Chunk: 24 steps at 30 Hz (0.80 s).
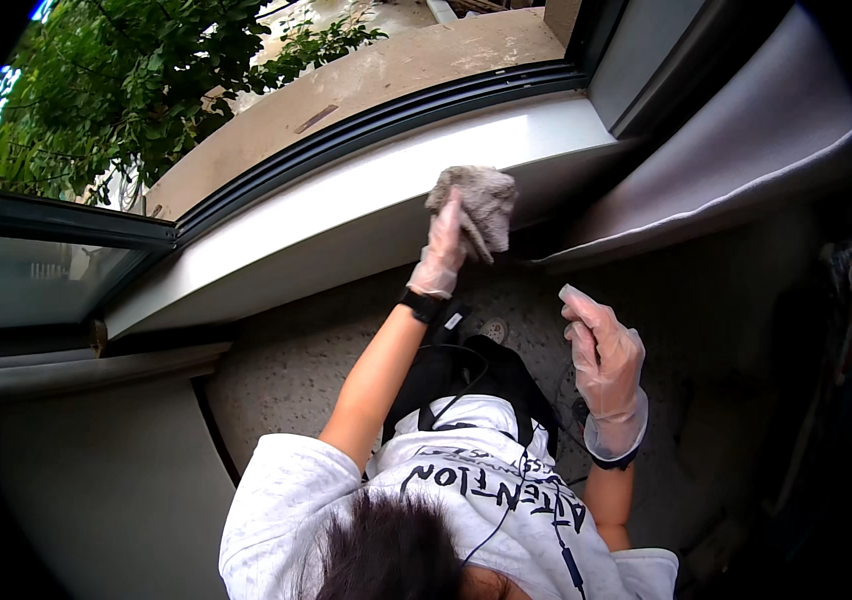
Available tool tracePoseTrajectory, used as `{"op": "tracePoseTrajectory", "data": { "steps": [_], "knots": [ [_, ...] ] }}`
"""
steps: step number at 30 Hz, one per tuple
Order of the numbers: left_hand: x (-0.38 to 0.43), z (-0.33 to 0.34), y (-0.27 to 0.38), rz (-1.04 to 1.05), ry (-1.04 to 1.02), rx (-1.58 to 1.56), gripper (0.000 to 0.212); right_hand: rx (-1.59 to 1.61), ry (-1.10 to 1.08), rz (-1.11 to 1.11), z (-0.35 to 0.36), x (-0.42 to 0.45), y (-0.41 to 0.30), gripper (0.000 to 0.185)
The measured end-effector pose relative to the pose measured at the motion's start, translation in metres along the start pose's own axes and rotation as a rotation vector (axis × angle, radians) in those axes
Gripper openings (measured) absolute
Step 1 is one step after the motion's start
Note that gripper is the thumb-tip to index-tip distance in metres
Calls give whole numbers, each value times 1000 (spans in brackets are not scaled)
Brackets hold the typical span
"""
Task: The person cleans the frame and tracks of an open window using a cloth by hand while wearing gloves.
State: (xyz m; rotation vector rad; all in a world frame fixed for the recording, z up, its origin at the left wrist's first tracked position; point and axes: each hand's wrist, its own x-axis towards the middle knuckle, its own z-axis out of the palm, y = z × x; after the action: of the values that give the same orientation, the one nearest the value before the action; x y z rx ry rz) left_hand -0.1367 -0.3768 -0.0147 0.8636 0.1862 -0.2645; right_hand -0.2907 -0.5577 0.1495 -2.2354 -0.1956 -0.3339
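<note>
My left hand (447, 244), in a clear plastic glove, grips a crumpled grey-beige cloth (482, 196). The cloth is at the front edge of a white window sill (336, 199); whether it presses on the sill I cannot tell. My right hand (606, 352), gloved the same way, is raised in the air to the right, apart from the sill. Its fingers are partly bent, with nothing seen in them. Behind the sill runs the dark metal track (366, 135) of the window frame.
A pale curtain (726, 165) hangs at the right. Outside lie a concrete ledge (396, 82) and leafy branches (133, 82). A glazed window panel (36, 274) stands at the left, above a grey panel (96, 465). Thin cables (497, 525) hang over my shirt. Below is a speckled floor (291, 367).
</note>
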Motion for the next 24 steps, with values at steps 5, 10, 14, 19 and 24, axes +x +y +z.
{"op": "tracePoseTrajectory", "data": {
  "steps": [5, 10, 14, 19, 24],
  "knots": [
    [-21, -108, 122, 492, 161, 210, 46, -47, -79, -61, 17, -1, 14, 32],
    [40, -123, 120, 768, 208, 1637, 36, -85, -121, 17, 18, -12, 20, 32],
    [66, -16, -3, 361, 72, 1680, 57, -104, -120, 130, 14, -29, 25, 31],
    [106, 74, -122, 98, -224, 945, 43, -93, -154, 153, 9, -33, 10, 29],
    [41, 69, -79, -224, -271, -150, 37, -64, -136, 206, 5, -42, 16, 28]
  ]
}}
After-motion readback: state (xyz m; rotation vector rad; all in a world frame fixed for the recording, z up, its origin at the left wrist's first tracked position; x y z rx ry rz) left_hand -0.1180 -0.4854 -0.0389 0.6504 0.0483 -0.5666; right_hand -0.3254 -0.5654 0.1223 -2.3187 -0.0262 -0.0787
